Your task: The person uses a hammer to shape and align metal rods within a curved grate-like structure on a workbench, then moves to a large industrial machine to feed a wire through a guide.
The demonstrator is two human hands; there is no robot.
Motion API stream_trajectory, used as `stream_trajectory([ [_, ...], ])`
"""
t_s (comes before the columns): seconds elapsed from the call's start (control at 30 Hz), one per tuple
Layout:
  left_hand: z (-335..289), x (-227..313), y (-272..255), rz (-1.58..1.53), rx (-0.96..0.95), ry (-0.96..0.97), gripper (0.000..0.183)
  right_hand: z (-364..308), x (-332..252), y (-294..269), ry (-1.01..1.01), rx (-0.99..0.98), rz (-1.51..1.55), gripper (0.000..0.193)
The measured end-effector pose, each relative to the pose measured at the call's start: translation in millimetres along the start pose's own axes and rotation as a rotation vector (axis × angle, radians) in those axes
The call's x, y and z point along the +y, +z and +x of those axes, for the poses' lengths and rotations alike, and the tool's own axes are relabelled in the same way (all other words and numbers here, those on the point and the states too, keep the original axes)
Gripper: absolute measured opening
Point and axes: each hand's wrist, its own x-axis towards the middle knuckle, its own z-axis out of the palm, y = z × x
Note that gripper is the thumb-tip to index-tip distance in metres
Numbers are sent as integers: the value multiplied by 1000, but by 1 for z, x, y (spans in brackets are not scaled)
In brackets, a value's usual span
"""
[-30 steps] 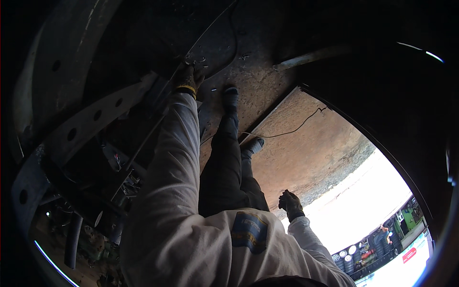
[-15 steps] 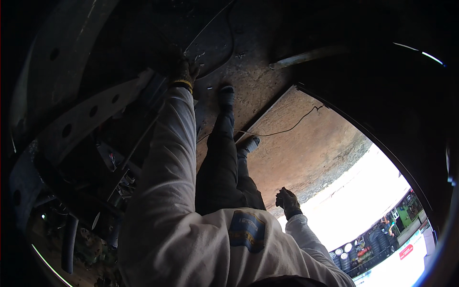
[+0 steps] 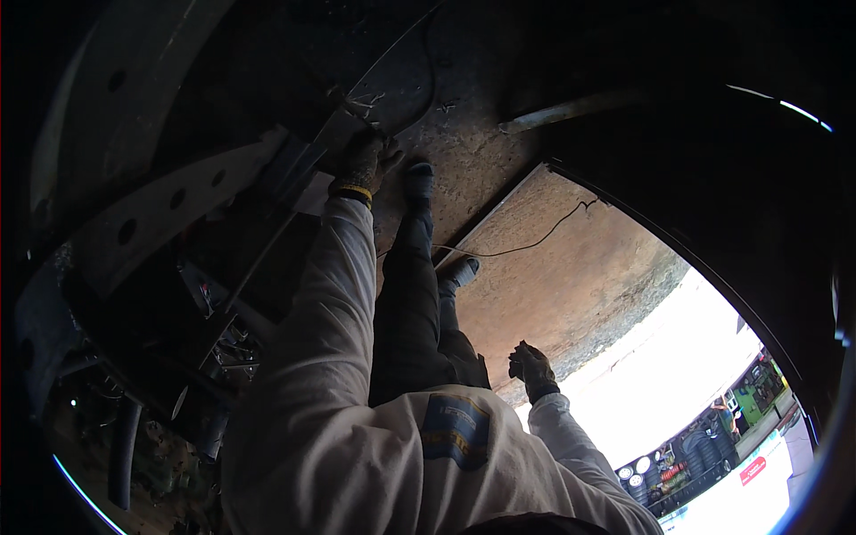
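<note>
My left hand (image 3: 361,162), in a dark glove with a yellow cuff, reaches out under the dark metal structure. Its fingers look apart, with nothing visible in them, though deep shade hides part of the hand. Close by it are a flat grey metal piece (image 3: 314,193) and a long metal bar (image 3: 290,165). My right hand (image 3: 533,366), also gloved, is held low to the right over the bright ground. Its fingers are curled round something dark that I cannot make out.
A curved metal beam with round holes (image 3: 152,214) runs along the left. Dark pipes (image 3: 125,455) hang below it. A thin cable (image 3: 526,247) crosses the brown ground (image 3: 562,276) past my feet. A pale bar (image 3: 571,111) lies farther off. Stacked tyres (image 3: 700,455) stand at lower right.
My left hand has drawn back toward me and slightly right, and the flat grey piece beside it now shows more. My right hand has shifted slightly up and stays curled.
</note>
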Motion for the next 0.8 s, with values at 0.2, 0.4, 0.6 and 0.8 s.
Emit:
stream_trajectory([
  [0.2, -41, -30, 8, 84, -191, -11, 2, 1, -46, 49, -155, -126, -3, 24],
  [0.4, -99, -75, 22, 16, -153, -11, 10, 12, -127, 132, -730, -376, -638, 16],
  [0.6, -132, -153, 4, 184, -555, 7, 13, 26, -181, 221, -1390, -273, -897, 28],
  [0.8, -156, -182, 9, 838, -528, 545, 17, 19, -196, 235, -1426, -257, -1184, 39],
])
